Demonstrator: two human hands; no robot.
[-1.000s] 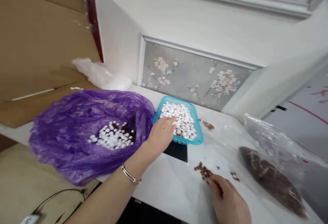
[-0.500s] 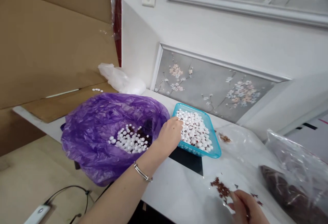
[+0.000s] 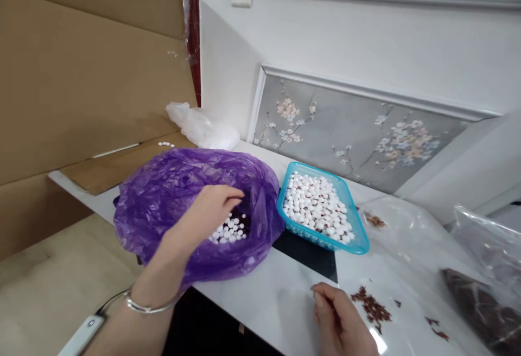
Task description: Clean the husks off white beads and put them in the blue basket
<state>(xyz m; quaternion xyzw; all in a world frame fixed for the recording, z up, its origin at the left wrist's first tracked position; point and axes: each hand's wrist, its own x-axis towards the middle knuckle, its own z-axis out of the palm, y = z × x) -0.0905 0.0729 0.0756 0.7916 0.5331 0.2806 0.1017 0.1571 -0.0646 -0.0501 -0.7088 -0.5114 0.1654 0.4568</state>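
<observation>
My left hand [image 3: 214, 209], with a silver bangle on its wrist, reaches over a purple plastic bag [image 3: 150, 182] standing wide at the mouth. Its fingers are bent together above the white balls [image 3: 228, 231] inside; anything between them is hidden. Beside the bag, a blue plastic basket [image 3: 360, 236] is full of small white balls [image 3: 317, 204] with reddish-brown bits among them. My right hand [image 3: 342, 323] is over the white table, fingers and thumb pinched together, and I cannot make out what they hold. Just right of it lies a pile of reddish-brown dried bits [image 3: 372, 307].
A clear bag of dark brown material [image 3: 476, 302] lies at the right. A white plastic bag [image 3: 203, 128] and cardboard [image 3: 89, 84] stand behind the purple bag. A framed floral panel [image 3: 337, 139] borders the table. A white device [image 3: 83, 334] with a cable is at lower left.
My left hand has moved left from the blue basket to over the purple bag. My right hand has moved left, away from the reddish-brown pile. The view has shifted slightly.
</observation>
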